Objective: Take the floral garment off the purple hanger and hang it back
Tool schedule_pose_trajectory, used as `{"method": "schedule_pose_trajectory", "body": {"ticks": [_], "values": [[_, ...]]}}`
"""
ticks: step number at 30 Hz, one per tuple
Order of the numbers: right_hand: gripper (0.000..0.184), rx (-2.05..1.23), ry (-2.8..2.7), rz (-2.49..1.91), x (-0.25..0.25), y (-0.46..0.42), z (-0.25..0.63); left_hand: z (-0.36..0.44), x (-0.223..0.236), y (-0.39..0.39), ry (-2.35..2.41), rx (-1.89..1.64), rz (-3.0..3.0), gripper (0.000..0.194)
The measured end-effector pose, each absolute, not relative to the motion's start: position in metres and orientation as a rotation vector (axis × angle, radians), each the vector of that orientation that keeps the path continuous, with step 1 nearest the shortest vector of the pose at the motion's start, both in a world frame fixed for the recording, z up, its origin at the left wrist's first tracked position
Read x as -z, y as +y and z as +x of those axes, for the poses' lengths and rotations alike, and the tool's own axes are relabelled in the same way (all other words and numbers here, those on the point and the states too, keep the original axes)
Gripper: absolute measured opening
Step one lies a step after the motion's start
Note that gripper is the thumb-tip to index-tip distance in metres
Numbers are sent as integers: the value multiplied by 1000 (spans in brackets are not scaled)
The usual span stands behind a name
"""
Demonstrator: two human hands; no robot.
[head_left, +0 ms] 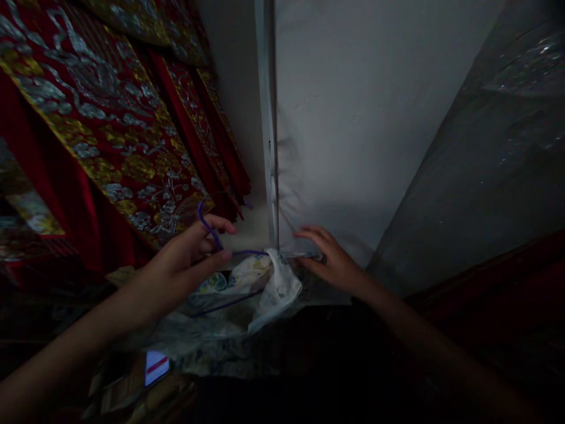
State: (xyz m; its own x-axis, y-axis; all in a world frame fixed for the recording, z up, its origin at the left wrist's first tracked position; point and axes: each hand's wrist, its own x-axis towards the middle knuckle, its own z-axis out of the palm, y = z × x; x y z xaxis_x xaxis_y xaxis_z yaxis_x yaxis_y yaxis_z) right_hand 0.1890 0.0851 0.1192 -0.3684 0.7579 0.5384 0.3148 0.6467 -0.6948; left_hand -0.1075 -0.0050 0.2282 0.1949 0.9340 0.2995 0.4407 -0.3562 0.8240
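My left hand [192,253] pinches a purple cord [247,252], whose free end curls up over the fingers. From there the cord runs right to a bunched white cloth [278,282] with a faint coloured print. On the other side, my right hand [333,257] has its thumb and fingers closed on a thin gathered end of the cloth, level with the cord. A second stretch of purple cord [233,302] lies lower across the fabric. The dim light and blur hide the finer folds and the exact grip of the right fingers.
Red hangings [145,135] embroidered in gold and silver fill the left. A white wall panel [353,118] with a narrow vertical strip [267,118] stands ahead. Clear plastic sheeting [494,153] hangs at right. A lit phone screen [156,366] shows at the lower left.
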Motion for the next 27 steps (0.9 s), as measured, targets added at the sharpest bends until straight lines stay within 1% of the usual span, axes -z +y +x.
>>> {"method": "schedule_pose_trajectory", "body": {"ticks": [1,3,4,5,7,11,13,15,17,18,20,22,23,24,25,27], "values": [[32,-808,-1922,-862,-115,90,190,-110,-230,-1,1292,-1126,1933,30],[36,-1198,-1722,-894,-111,93,190,-115,-230,16,1301,-1176,1955,33],[40,-1322,-1566,-907,-112,94,190,-118,-228,27,1305,-1200,1950,34],[44,-1381,-1405,-906,-116,95,189,-121,-225,39,1312,-1231,1954,36],[47,-1359,-1175,-852,-130,102,185,-128,-220,63,1349,-1313,2021,39],[45,-1154,-1062,-739,-174,139,180,-131,-214,86,1507,-1659,2293,48],[41,-1082,-1049,-733,-193,159,181,-124,-211,83,1566,-1864,2399,43],[38,-1021,-1012,-741,-204,170,186,-114,-200,75,1548,-1924,2497,34],[37,-970,-951,-735,-203,171,193,-100,-181,69,1501,-1777,2579,28],[37,-952,-922,-727,-198,167,197,-94,-167,69,1483,-1640,2597,29],[40,-936,-898,-730,-183,156,206,-80,-137,71,1455,-1309,2565,39],[43,-934,-926,-768,-164,146,213,-68,-107,78,1427,-1018,2468,53],[44,-936,-947,-791,-155,143,215,-62,-93,81,1428,-911,2422,58],[45,-940,-959,-809,-147,141,217,-57,-80,84,1444,-828,2385,58],[44,-948,-958,-819,-140,142,218,-52,-68,86,1468,-761,2360,55],[43,-974,-927,-827,-132,148,219,-44,-49,87,1525,-682,2324,38]]}}
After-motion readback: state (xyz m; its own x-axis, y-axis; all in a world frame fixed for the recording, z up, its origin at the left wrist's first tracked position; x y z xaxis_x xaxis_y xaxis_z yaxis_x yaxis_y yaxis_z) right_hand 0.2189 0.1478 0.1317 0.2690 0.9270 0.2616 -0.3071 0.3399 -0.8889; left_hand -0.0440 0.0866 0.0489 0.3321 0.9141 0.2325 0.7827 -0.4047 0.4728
